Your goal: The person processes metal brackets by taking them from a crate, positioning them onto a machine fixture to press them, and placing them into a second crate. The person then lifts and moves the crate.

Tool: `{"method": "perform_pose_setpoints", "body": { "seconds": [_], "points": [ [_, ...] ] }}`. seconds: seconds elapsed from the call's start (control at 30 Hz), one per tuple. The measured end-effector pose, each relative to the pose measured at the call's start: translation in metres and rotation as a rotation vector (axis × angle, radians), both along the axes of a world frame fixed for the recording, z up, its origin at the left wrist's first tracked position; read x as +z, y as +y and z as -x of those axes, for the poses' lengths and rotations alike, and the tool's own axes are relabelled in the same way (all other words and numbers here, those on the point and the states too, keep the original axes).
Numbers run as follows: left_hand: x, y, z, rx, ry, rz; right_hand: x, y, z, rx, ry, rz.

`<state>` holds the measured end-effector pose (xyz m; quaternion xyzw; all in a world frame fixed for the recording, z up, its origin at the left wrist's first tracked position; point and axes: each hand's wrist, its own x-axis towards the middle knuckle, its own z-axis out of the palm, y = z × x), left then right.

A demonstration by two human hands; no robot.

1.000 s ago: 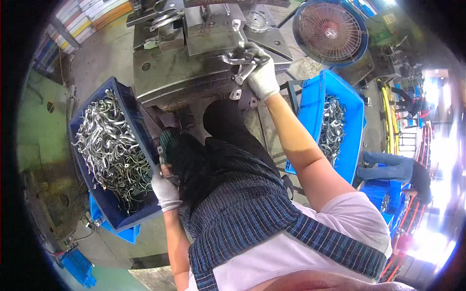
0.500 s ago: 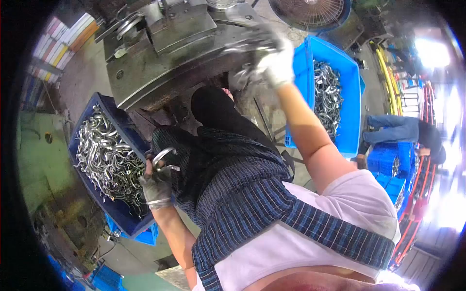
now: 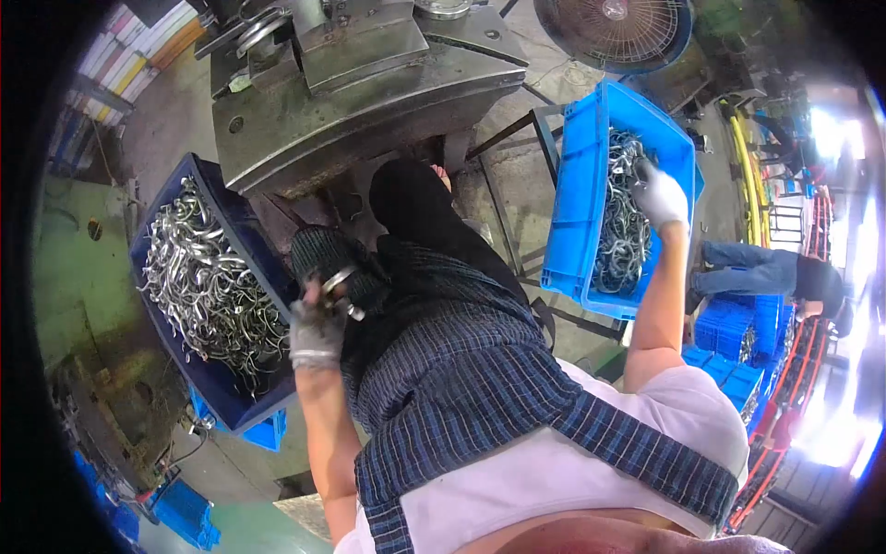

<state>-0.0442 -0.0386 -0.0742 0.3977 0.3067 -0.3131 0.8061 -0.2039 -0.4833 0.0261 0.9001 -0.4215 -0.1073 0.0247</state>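
My left hand (image 3: pixel 317 332), in a grey-white glove with bare fingertips, is closed on a curved metal part (image 3: pixel 340 282) beside the dark blue bin. That bin (image 3: pixel 242 242) is heaped with shiny curved metal parts (image 3: pixel 198 268). My right hand (image 3: pixel 661 196), in a white glove, is over the light blue bin (image 3: pixel 574 198), its fingers at the metal parts (image 3: pixel 623 231) inside. Those fingers are partly hidden, and I cannot make out whether they hold anything.
A heavy metal machine table (image 3: pixel 369 97) stands in front of my knees. Beyond the light blue bin is a round fan (image 3: pixel 614 32). At the right a person (image 3: pixel 775 272) bends over blue crates (image 3: pixel 724 328). A dark metal frame (image 3: pixel 544 143) stands beside the light blue bin.
My right hand has moved from above the machine table's edge to the light blue bin, and the metal parts it carried no longer show in it. My left hand keeps a metal part.
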Motion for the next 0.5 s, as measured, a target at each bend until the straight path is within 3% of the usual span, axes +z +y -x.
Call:
{"method": "perform_pose_setpoints", "body": {
  "seconds": [0.03,0.07,0.1,0.13,0.17,0.2,0.27,0.3,0.33,0.4,0.47,0.5],
  "points": [
    [0.002,-0.01,-0.002,-0.051,-0.014,0.002,0.012,0.036,-0.03,0.113,-0.323,-0.099],
    [0.006,-0.022,-0.005,-0.101,-0.031,0.007,0.008,0.066,-0.055,0.38,-0.628,-0.241],
    [0.019,-0.04,-0.004,-0.158,-0.087,-0.005,-0.003,0.093,-0.076,0.542,-0.565,-0.471],
    [0.03,-0.052,-0.005,-0.219,-0.14,-0.017,-0.004,0.131,-0.099,0.782,-0.543,-0.484],
    [0.022,-0.056,-0.006,-0.265,-0.212,-0.034,-0.01,0.17,-0.12,0.843,-0.552,-0.714],
    [0.013,-0.059,-0.007,-0.308,-0.284,-0.051,-0.026,0.194,-0.131,0.953,-0.469,-0.75],
    [0.045,-0.063,-0.014,-0.304,-0.25,-0.112,-0.021,0.215,-0.146,0.975,-0.226,-0.978],
    [0.065,-0.06,-0.012,-0.442,-0.556,-0.25,-0.03,0.208,-0.148,1.087,-0.33,-0.923],
    [0.07,-0.053,-0.013,-0.315,-0.316,-0.157,-0.031,0.197,-0.152,1.045,-0.464,-0.892],
    [0.051,-0.023,-0.018,-0.167,-0.223,0.025,-0.027,0.18,-0.155,0.928,-0.716,-0.833],
    [0.046,-0.005,-0.016,-0.068,-0.246,0.057,-0.017,0.182,-0.172,0.262,-1.275,-1.232],
    [0.037,0.0,-0.015,-0.146,-0.339,-0.021,-0.019,0.179,-0.183,0.281,-1.312,-1.081]
  ]
}}
